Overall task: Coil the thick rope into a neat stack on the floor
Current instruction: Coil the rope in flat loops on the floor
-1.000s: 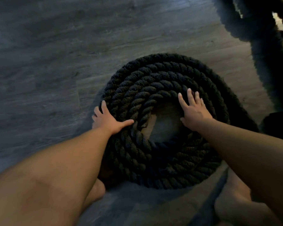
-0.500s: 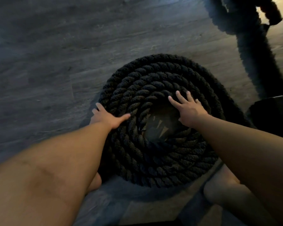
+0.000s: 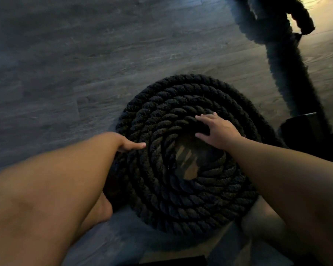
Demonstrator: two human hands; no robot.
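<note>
A thick black twisted rope [image 3: 183,204] lies coiled in several rings on the grey wood floor [image 3: 65,77], with a small bare patch of floor at its centre. My left hand [image 3: 128,144] rests on the coil's left side; only its thumb and part of the palm show past my forearm. My right hand [image 3: 217,129] curls over the innermost ring at the far side of the centre, thumb inside the hole and fingers over the top of that strand. A loose length of the rope [image 3: 288,60] trails away to the upper right.
My bare feet [image 3: 98,210] stand at the near edge of the coil, left and right. A dark box-like object [image 3: 306,131] sits on the floor right of the coil. Open floor spreads to the left and far side.
My right hand has gone from lying flat with spread fingers to curling over the inner ring. My left hand slid slightly outward on the left side. The view shifted a little.
</note>
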